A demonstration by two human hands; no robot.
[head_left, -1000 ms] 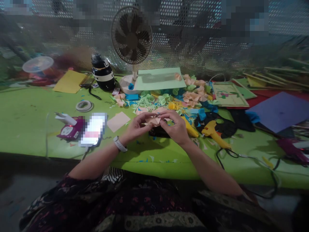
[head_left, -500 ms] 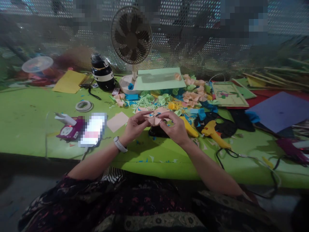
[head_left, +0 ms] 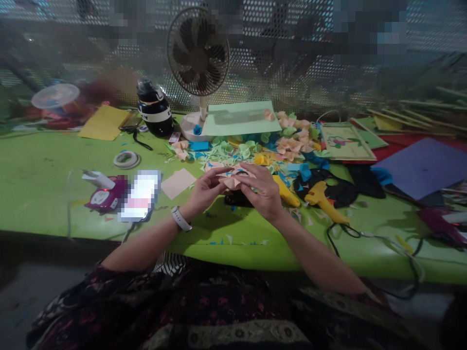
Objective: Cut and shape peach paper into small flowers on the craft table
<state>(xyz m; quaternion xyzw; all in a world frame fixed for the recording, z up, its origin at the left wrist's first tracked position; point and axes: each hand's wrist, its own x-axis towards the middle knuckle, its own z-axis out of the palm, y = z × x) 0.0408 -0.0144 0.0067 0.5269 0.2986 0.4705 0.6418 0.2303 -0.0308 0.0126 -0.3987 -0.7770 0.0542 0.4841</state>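
Note:
Between my two hands, just above the green table, is a peach paper flower with folded petals. My left hand pinches its left edge with thumb and fingers. From the other side my right hand grips it, its fingers partly covering the petals. Under the hands lies a dark object, mostly hidden. A flat square of peach paper rests to the left of my left hand. Yellow glue guns lie right of my right hand, the nearer one partly hidden and the other in full view.
Behind my hands spread paper scraps and finished peach paper flowers. A fan and a black bottle stand at the back. On the left are a phone, a purple power strip and a tape roll.
My right hand has shifted its fingers over the paper flower, and the flower has tilted and moved slightly left, showing more of its petals. The left hand stays nearly in place.

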